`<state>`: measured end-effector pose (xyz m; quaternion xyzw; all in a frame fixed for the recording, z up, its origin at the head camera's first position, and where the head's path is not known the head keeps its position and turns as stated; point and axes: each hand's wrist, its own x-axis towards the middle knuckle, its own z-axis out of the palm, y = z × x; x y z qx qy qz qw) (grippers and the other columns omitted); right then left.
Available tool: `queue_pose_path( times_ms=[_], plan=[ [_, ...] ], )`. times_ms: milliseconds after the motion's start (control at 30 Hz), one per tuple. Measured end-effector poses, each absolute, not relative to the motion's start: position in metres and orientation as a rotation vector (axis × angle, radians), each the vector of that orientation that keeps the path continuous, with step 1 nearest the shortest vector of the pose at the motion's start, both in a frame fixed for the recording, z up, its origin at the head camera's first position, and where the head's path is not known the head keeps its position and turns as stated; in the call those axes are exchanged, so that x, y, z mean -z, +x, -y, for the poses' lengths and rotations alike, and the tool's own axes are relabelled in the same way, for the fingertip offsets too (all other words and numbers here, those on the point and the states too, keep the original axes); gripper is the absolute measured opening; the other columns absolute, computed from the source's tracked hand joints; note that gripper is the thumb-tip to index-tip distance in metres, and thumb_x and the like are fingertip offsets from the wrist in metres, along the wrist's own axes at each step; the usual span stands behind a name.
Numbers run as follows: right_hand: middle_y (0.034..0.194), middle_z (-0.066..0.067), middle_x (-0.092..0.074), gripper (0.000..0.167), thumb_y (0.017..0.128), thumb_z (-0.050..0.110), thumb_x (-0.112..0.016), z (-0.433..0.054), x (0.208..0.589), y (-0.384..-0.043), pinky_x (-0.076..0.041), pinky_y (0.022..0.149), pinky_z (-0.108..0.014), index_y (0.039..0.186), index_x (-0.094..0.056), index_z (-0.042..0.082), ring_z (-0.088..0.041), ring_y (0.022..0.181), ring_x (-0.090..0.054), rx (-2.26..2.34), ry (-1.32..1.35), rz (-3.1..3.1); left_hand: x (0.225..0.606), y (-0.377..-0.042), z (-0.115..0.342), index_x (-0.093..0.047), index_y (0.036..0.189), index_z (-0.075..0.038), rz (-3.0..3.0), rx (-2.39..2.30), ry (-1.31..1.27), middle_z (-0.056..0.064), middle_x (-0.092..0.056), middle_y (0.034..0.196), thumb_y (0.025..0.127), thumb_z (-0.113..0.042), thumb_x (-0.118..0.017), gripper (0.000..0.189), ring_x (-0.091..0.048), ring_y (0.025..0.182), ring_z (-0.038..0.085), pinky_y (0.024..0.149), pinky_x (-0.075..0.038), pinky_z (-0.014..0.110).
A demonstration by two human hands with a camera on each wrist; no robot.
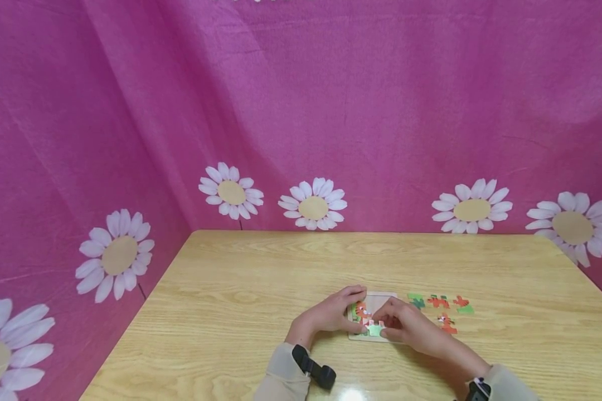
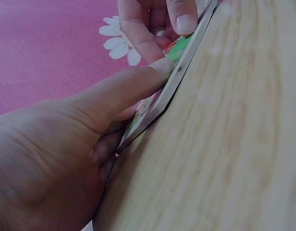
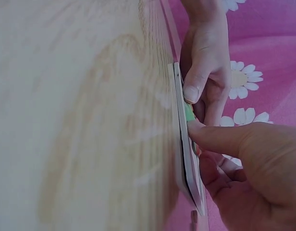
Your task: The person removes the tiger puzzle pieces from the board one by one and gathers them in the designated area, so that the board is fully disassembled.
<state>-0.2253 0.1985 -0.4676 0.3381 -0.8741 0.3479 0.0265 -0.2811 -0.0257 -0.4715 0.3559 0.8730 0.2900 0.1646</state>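
A small jigsaw puzzle board [image 1: 387, 294] with a pale wooden rim lies on the table, partly filled with an orange, red and green picture. Around its left side my left hand [image 1: 327, 314] grips it, thumb on the lower part and fingers at the upper left edge. My right hand [image 1: 415, 327] pinches a green puzzle piece [image 1: 374, 330] at the lower part of the board, thumb on the near side. In the right wrist view, both thumbs come close to the green piece [image 3: 189, 112]. The right fingertips hide part of the picture.
Several loose puzzle pieces lie right of the board: a green one [image 1: 416, 301], a red one [image 1: 438, 302], a red-and-green one [image 1: 464, 303] and an orange one [image 1: 447, 323]. The wooden table [image 1: 241, 289] meets a pink flowered cloth [image 1: 381, 111] behind and at left.
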Motion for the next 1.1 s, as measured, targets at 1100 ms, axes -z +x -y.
queue_pose_path(
  times_ms=[1100],
  plan=[
    [0.087,-0.003,-0.060,0.013,0.087,-0.002,-0.067,-0.1941,0.4656,-0.2194,-0.050,0.064,-0.016,0.096,-0.069,0.008,0.005,0.078,-0.053,-1.227,0.865,2.627,0.4740,-0.2808,0.0256,-0.031,0.154,-0.013,-2.478,-0.851,1.000,-0.005,-0.026,0.162,0.083,-0.034,-0.078,0.088,-0.027,0.150,0.018,0.121,-0.029,0.031]
  ],
)
